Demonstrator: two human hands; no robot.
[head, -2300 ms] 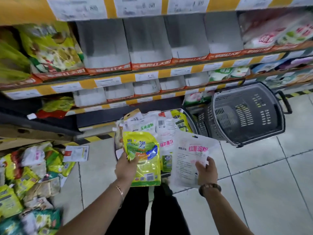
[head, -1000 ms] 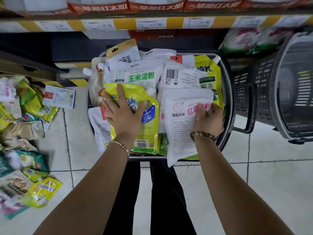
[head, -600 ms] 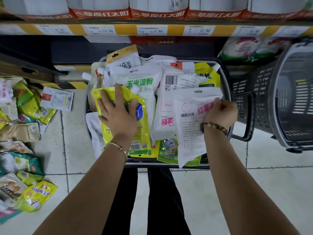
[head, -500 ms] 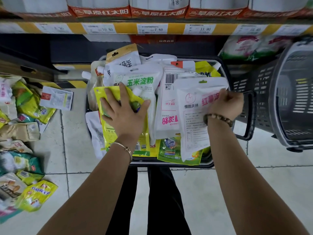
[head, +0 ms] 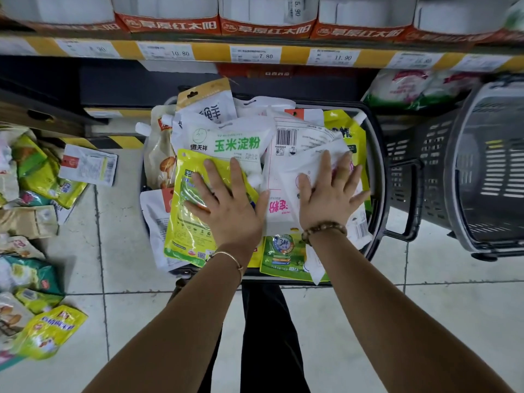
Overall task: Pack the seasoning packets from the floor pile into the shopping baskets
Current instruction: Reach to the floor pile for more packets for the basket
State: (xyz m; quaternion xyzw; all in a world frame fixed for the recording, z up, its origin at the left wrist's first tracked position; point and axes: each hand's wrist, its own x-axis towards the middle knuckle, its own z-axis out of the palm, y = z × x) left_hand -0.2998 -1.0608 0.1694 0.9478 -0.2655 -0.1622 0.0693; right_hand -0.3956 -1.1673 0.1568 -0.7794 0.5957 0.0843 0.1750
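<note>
A dark shopping basket (head: 378,177) on the floor in front of me is heaped with seasoning packets. My left hand (head: 229,205) lies flat, fingers spread, on a yellow-green pouch (head: 184,211) at the basket's left side. My right hand (head: 329,194) presses flat on a white packet with pink print (head: 286,177) at the right side. Neither hand grips anything. A white corn-starch packet with green letters (head: 226,143) lies just beyond my left fingers. The floor pile of packets (head: 31,222) spreads along the left edge.
A second grey basket (head: 487,171) lies tipped on its side to the right, its mouth facing me. Store shelves with yellow price strips (head: 255,52) run across the top. A single white packet (head: 88,165) lies on the tiles left of the full basket.
Both hands laid their packets onto the heap and let go. The fingers have opened and now press flat on top of the packets.
</note>
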